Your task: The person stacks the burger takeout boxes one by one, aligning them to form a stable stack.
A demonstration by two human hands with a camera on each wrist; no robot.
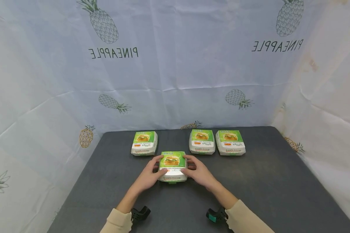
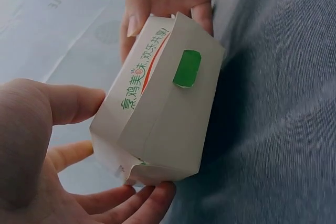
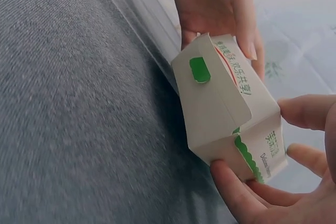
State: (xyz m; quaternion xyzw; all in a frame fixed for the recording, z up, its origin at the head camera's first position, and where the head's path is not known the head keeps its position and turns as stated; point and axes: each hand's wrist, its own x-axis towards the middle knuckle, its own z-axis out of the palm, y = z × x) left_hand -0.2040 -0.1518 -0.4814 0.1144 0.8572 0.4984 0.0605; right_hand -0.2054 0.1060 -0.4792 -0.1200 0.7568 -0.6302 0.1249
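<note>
Gripping a green-and-white burger box [image 1: 172, 166] from opposite sides with left hand [image 1: 148, 174] and right hand [image 1: 202, 173]: fingers bent around the side walls, thumbs near the lid's front corners. Probably held two-handed to keep level and avoid crushing thin card. Located near the middle of the table [image 1: 280, 194], green front tab turned toward the camera wearer; cannot tell whether lifted or resting. Behind, near the back edge and facing likewise, see a left rear burger box [image 1: 144, 143], a middle rear burger box [image 1: 202, 141] and a right rear burger box [image 1: 230, 142], perhaps lined up to form a row. Bounded closely at the back by pineapple-print cloth [image 1: 175, 71], leaving little depth there. Broader room toward both side edges; directly behind the grip, a box-wide gap between left and middle, but only a sliver between middle and right.
</note>
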